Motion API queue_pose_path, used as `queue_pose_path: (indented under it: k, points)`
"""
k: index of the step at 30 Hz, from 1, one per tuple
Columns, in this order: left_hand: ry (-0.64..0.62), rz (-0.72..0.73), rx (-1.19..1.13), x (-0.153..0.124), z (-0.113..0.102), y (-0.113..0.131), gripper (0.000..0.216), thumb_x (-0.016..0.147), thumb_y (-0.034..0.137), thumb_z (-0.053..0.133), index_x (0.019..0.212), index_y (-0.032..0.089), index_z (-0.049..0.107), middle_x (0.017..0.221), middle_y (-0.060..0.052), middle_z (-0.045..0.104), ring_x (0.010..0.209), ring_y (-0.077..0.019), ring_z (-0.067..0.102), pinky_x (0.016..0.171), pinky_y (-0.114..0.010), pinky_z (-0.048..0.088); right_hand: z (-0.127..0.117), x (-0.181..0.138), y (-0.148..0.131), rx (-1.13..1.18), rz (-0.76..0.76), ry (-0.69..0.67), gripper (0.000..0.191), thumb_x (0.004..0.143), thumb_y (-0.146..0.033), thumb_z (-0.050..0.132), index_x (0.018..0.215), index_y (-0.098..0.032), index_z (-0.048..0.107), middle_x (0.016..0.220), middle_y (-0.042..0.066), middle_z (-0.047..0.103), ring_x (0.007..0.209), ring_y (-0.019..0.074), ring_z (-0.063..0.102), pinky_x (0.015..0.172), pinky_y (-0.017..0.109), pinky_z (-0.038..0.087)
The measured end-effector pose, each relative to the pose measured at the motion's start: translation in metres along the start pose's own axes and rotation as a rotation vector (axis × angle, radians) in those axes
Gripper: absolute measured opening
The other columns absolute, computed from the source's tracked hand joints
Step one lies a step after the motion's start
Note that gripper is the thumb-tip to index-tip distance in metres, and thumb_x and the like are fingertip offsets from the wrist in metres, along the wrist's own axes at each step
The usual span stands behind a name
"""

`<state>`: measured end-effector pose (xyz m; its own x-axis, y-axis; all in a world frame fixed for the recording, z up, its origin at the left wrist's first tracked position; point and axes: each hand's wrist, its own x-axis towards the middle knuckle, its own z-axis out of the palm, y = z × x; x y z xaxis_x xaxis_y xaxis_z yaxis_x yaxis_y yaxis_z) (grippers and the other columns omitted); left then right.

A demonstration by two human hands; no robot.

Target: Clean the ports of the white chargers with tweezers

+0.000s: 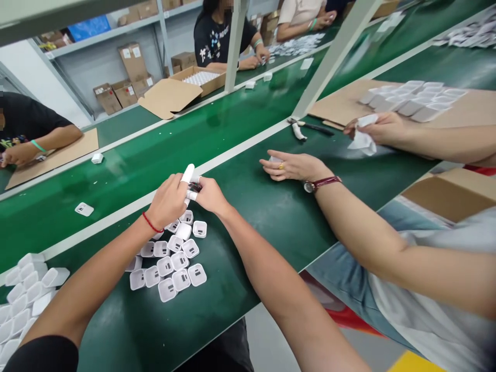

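Note:
My left hand (167, 201) and my right hand (209, 195) meet above a pile of several small white charger housings (174, 261) on the green table (248, 217). Both are closed, pinching a small white part (192, 192) between their fingertips. White finger cots cover my left fingertips. The part itself is mostly hidden by the fingers.
A second heap of white housings (23, 294) lies at the left edge. A co-worker's hand with a watch (294, 166) rests to my right; their other hand (382, 129) holds white pieces. Pliers (306, 126), cardboard sheets, an open box (194, 82), and loose housings on the belt (84, 208).

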<state>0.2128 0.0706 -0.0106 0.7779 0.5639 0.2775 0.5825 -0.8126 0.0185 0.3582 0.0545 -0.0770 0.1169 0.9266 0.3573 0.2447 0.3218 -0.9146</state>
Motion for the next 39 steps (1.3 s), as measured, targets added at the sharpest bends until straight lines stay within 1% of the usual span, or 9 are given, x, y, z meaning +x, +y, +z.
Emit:
queue_pose_path:
  k: [4,7,10,15,19,25,30,36,39]
  points:
    - [-0.055,-0.143,-0.123,-0.006,-0.004,-0.015,0.06,0.07,0.015,0.062,0.128,0.012,0.049,0.13,-0.017,0.048,0.112,-0.0315,0.054,0.094,-0.043,0.047,-0.005,0.004,0.003,0.121,0.058,0.148,0.053,0.07,-0.044,0.077,0.111,-0.012,0.068,0.101,0.008,0.071,0.09,0.0216,0.067,0.086,0.035,0.053]
    - [-0.279,-0.233,-0.25,-0.014,0.004,-0.034,0.033,0.064,0.012,0.06,0.097,0.014,0.063,0.105,-0.012,0.062,0.096,-0.0285,0.061,0.085,-0.039,0.05,-0.008,0.007,0.006,0.117,0.08,0.241,0.062,0.068,-0.044,0.079,0.118,-0.012,0.063,0.103,0.009,0.07,0.091,0.021,0.066,0.089,0.036,0.053]
    - [-0.347,-0.23,-0.344,-0.02,0.018,-0.044,0.021,0.069,0.017,0.056,0.088,0.016,0.065,0.083,-0.005,0.066,0.079,-0.0226,0.064,0.076,-0.032,0.051,-0.008,0.008,0.01,0.096,0.07,0.236,0.06,0.067,-0.046,0.079,0.113,-0.01,0.064,0.097,0.008,0.071,0.087,0.0207,0.066,0.089,0.036,0.053]
    - [-0.256,-0.257,-0.421,-0.021,0.028,-0.045,0.022,0.074,0.025,0.057,0.092,0.016,0.065,0.082,-0.005,0.068,0.078,-0.0216,0.065,0.074,-0.031,0.051,-0.004,0.007,0.011,0.108,0.032,0.201,0.054,0.068,-0.048,0.079,0.108,-0.013,0.068,0.1,0.008,0.07,0.094,0.0207,0.066,0.092,0.034,0.051]
    - [-0.118,-0.293,-0.438,-0.024,0.019,-0.039,0.028,0.072,0.022,0.062,0.1,0.016,0.063,0.097,-0.009,0.066,0.088,-0.0236,0.064,0.079,-0.034,0.053,-0.009,0.007,0.003,0.158,0.042,0.225,0.058,0.066,-0.048,0.08,0.111,-0.014,0.069,0.098,0.006,0.069,0.09,0.018,0.064,0.09,0.032,0.051]
    - [0.23,-0.322,-1.21,-0.046,-0.012,-0.004,0.06,0.079,0.03,0.068,0.133,0.024,0.043,0.114,-0.008,0.06,0.095,-0.0208,0.065,0.074,-0.035,0.059,-0.016,0.011,-0.004,0.389,0.1,0.22,0.063,0.055,-0.047,0.086,0.107,-0.015,0.069,0.09,0.004,0.066,0.078,0.0145,0.059,0.08,0.032,0.051]
    - [0.224,-0.359,-1.414,-0.058,-0.013,0.008,0.049,0.073,0.021,0.077,0.118,0.024,0.057,0.113,-0.007,0.062,0.103,-0.0232,0.063,0.08,-0.037,0.059,-0.014,0.007,-0.014,0.591,0.176,0.118,0.061,0.052,-0.041,0.087,0.106,-0.019,0.069,0.092,0.003,0.068,0.074,0.0126,0.06,0.064,0.024,0.049]
    - [0.151,-0.412,-1.491,-0.058,-0.002,-0.004,0.043,0.079,0.028,0.07,0.12,0.022,0.057,0.115,-0.009,0.061,0.083,-0.0172,0.064,0.07,-0.033,0.056,-0.011,0.001,-0.028,0.726,0.227,0.01,0.062,0.051,-0.032,0.088,0.108,-0.017,0.069,0.099,0.007,0.069,0.059,0.01,0.058,0.038,0.017,0.023]
    - [0.203,-0.4,-1.378,-0.057,0.004,-0.01,0.052,0.076,0.025,0.073,0.123,0.021,0.05,0.115,-0.009,0.062,0.082,-0.0144,0.062,0.075,-0.03,0.054,-0.009,-0.001,-0.032,0.738,0.233,0.009,0.058,0.052,-0.03,0.089,0.105,-0.017,0.069,0.098,0.007,0.069,0.063,0.0144,0.064,0.04,0.018,0.031]
